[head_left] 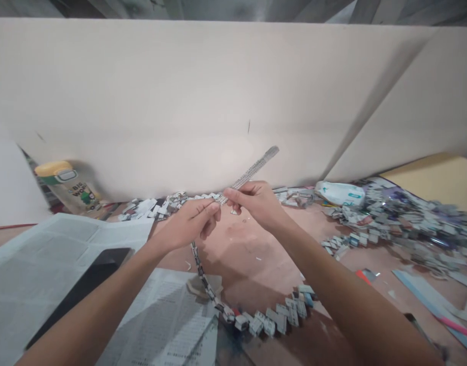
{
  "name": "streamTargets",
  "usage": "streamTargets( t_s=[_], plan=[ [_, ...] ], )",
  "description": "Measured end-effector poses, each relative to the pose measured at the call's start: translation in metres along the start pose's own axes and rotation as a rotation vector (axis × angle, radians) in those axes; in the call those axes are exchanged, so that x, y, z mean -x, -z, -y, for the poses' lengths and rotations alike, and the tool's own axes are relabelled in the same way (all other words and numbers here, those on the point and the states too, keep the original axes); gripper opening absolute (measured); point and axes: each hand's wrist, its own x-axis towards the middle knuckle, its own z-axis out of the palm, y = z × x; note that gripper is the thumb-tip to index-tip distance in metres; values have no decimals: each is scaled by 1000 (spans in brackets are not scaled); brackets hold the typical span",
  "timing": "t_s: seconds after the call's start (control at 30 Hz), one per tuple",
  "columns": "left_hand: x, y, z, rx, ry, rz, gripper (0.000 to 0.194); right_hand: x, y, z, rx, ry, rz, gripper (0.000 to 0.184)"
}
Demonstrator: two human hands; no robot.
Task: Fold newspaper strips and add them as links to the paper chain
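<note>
My left hand is closed in a pinch on the top end of a long chain of folded newspaper links. The chain hangs down from it and curls across the reddish table to the right. My right hand is closed on a narrow folded newspaper strip. The strip sticks up and to the right, and its lower end meets the chain between my fingertips. Both hands are held together above the table's middle.
Newspaper sheets and a dark phone lie at the left. A yellow-lidded container stands by the white wall. A heap of folded paper pieces and a white packet lie at the right. Paper strips lie near the right edge.
</note>
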Motion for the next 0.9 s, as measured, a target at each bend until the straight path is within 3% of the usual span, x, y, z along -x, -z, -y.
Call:
streamTargets(
  t_s=[0.27, 0.57, 0.63, 0.73, 0.83, 0.9],
  plan=[
    [0, 21, 18, 83, 25, 236, 41, -8, 36, 7, -230, 15, -251, 33],
    [5, 31, 12, 1, 71, 324, 39, -6, 37, 16, -212, 54, -330, 29],
    [5, 25, 6, -121, 57, 251, 39, -6, 35, 15, -170, 85, -348, 28],
    [4, 7, -7, -283, 40, 22, 39, -2, 28, 16, -105, 125, -333, 26],
    [3, -11, -19, -188, 15, -113, 37, 3, 19, 20, -64, 143, -251, 26],
    [2, -17, -23, -73, -7, -158, 35, 6, 14, 24, -45, 124, -122, 25]
  ],
)
